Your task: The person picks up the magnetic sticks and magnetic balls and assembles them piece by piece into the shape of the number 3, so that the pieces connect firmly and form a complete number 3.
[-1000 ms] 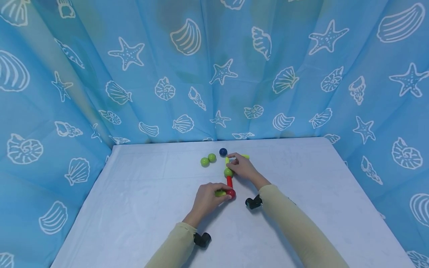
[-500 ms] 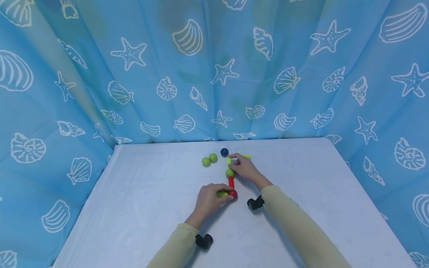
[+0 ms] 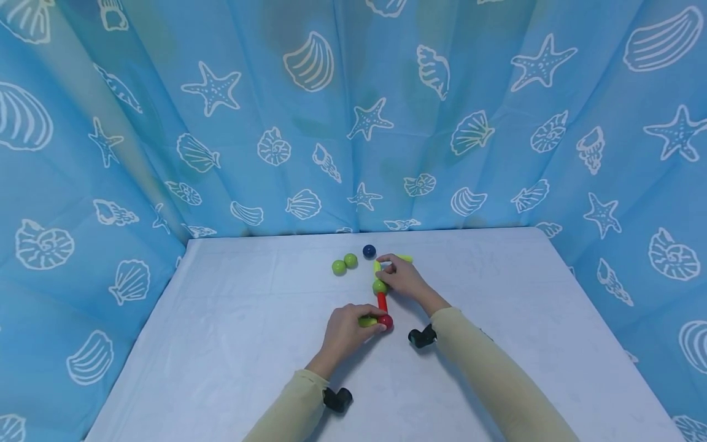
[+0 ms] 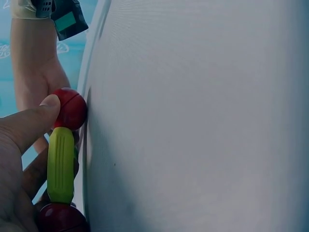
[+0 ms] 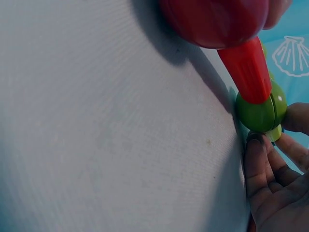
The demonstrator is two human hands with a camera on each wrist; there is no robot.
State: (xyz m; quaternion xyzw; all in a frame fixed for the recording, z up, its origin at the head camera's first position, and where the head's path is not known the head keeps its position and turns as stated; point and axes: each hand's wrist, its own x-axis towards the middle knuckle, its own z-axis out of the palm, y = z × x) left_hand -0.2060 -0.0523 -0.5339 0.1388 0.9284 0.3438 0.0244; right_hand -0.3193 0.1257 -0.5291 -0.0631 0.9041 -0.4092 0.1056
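Note:
My left hand (image 3: 345,331) pinches a red ball (image 3: 385,322), thumb on its side. A yellow-green rod (image 4: 61,164) runs from that ball back under the hand to a second, dark red ball (image 4: 63,220), seen in the left wrist view. From the pinched ball a red rod (image 5: 248,72) leads away to a green ball (image 3: 379,286). Beyond the green ball another yellow-green rod (image 3: 378,269) points to the back. My right hand (image 3: 405,279) grips this rod close to the green ball, fingertips partly hiding it. The joined pieces look like a ball-and-rod building toy.
Two green balls (image 3: 339,267) lie side by side at the back, left of the chain. A dark blue ball (image 3: 369,250) sits behind the chain. Past the right hand lies another yellow-green rod (image 3: 405,258). A blue shell-patterned curtain (image 3: 364,153) hangs behind the white-covered table (image 3: 248,344).

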